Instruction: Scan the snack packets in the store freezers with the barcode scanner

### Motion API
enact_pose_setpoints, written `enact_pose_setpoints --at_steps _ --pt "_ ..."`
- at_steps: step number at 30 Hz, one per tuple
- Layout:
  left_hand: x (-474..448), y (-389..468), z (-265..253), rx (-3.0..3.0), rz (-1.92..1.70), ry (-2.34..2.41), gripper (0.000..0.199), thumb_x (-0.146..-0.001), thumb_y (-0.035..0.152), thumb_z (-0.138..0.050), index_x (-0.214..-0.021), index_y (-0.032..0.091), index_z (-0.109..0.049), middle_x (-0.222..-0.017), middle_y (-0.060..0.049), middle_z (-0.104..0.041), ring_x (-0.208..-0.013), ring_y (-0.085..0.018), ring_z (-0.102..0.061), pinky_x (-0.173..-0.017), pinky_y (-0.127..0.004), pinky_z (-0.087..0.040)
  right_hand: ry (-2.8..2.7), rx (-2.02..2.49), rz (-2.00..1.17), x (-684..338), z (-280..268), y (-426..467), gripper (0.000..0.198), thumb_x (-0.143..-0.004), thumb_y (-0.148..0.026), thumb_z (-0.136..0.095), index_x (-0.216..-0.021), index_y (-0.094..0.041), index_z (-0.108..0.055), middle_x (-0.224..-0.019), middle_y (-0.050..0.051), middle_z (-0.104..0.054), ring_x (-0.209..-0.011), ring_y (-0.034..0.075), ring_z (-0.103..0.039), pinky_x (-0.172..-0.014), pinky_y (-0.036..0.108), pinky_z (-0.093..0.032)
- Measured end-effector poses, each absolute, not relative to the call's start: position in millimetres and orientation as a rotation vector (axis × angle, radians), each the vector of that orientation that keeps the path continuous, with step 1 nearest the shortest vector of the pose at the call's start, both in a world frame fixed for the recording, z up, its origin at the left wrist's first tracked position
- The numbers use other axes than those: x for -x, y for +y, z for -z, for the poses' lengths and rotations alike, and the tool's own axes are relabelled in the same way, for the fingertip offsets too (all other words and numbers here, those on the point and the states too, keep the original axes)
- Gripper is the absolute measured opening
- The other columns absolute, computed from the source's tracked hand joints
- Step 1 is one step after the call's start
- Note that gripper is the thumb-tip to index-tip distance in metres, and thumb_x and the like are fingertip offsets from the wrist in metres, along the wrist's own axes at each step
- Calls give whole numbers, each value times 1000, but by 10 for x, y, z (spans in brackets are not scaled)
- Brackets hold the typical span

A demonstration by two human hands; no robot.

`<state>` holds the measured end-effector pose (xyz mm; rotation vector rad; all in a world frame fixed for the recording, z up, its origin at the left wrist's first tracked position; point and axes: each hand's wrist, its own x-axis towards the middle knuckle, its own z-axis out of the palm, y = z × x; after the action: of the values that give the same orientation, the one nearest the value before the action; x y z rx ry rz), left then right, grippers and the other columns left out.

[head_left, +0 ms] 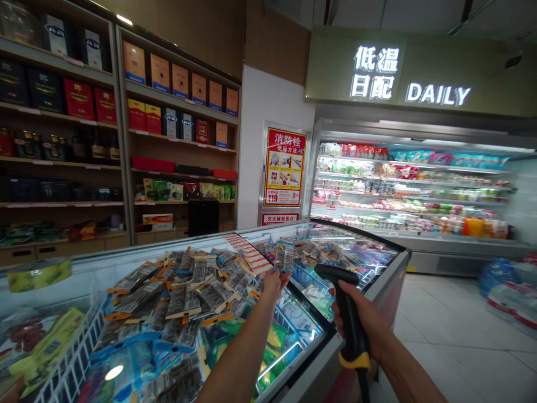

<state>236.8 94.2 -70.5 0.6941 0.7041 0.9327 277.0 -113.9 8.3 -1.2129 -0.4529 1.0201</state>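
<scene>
My left hand (276, 284) reaches over the chest freezer (335, 336), its fingers pinching the lower edge of a small clear packet (285, 254) with dark contents and a blue edge. In my right hand (361, 313) is a black and yellow barcode scanner (349, 319), gripped by its handle, its head pointing left toward the packet. A cable runs down from the handle. Similar packets (184, 296) with orange and blue edges lie heaped on the freezer's left part. More packets (327, 253) lie beyond my left hand.
Under the glass are white wire baskets (69, 352) and bagged goods. A roll of yellow-printed tape (39, 275) is at the left. Shelves of boxes (180, 112) stand behind, and a lit refrigerated display (411, 190) at the right back. Wrapped water bottles (499, 277) stand on the tiled floor.
</scene>
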Motion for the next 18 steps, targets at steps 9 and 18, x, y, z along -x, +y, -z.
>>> enact_pose_setpoints --at_steps 9,18 --pt "-2469 983 785 -646 -950 705 19 -82 24 -33 -100 21 -37 -68 -1 -54 -56 -11 -59 -63 -29 -47 -460 1233 -972 -2742 -84 -1088 24 -70 -41 -49 -71 -17 -48 -40 -5 -47 -31 8 -43 -29 17 -32" --pt "-2484 993 760 -597 -932 723 19 -81 22 -36 -100 17 -37 -70 -4 -55 -54 -13 -58 -58 -29 -48 -423 1230 -1004 -2752 -105 -1067 24 -70 -41 -48 -69 -17 -47 -39 -5 -47 -30 7 -43 -29 17 -33"
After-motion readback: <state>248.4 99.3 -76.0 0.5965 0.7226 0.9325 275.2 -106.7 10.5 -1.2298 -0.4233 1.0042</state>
